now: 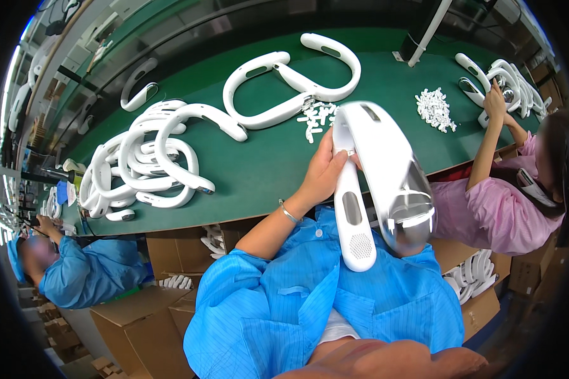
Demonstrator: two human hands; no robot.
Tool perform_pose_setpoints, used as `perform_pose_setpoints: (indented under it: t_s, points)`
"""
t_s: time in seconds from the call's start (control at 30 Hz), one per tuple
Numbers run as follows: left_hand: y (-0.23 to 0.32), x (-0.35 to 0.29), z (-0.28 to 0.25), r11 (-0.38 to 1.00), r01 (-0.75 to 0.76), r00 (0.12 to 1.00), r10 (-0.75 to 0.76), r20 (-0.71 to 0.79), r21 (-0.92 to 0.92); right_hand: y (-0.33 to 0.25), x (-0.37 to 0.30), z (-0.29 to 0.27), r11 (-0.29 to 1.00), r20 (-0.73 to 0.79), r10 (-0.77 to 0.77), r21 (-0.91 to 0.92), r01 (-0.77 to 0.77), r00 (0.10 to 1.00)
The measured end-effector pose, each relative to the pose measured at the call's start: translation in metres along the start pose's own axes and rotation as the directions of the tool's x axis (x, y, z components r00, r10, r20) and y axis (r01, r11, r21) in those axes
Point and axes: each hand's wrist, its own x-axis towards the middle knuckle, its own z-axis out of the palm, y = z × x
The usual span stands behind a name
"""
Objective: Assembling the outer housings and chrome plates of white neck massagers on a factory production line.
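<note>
A white U-shaped neckband device point(378, 136) is held up in front of my chest, with a grey oval inset and a dotted grille on one arm and a shiny mirrored end on the other. My left hand point(327, 169) grips it near the inside of the curve, thumb pressed by a small white part. The device covers my right hand; only a bit of skin shows below the mirrored end, and its fingers are hidden. Beyond, small white plastic pieces point(319, 115) lie scattered on the green table point(269, 158).
Two more neckbands point(259, 120) lie interlocked at the table's middle, and a tangled pile point(148, 158) sits left. Another heap of small pieces point(435, 108) is to the right. Co-workers sit either side; the right one's hand point(496, 104) touches neckbands. Cardboard boxes point(139, 322) stand below.
</note>
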Motion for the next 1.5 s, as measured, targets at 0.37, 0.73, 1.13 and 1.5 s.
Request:
perform_pose_setpoints:
  t_s: [0.37, 0.73, 1.13, 1.5]
  points:
    - [0.018, -0.005, 0.001, 0.992, -0.094, 0.980, 0.076, 0.184, 0.089, -0.007, -0.014, -0.018, 0.991, 0.304, -0.062, -0.095, 0.095, 0.951]
    - [0.010, -0.007, -0.002, 0.993, -0.112, 0.980, 0.102, 0.172, 0.045, -0.012, -0.012, -0.025, 0.969, 0.317, -0.170, -0.117, 0.217, 0.933]
    - [0.005, -0.009, 0.001, 0.970, -0.174, 0.983, 0.160, 0.093, 0.168, -0.027, -0.020, -0.011, 0.912, 0.171, 0.359, 0.146, -0.383, 0.918]
    - [-0.003, -0.012, 0.002, 0.978, -0.126, 0.989, 0.112, 0.092, 0.164, -0.044, -0.013, -0.001, 0.817, 0.143, 0.530, 0.176, -0.548, 0.836]
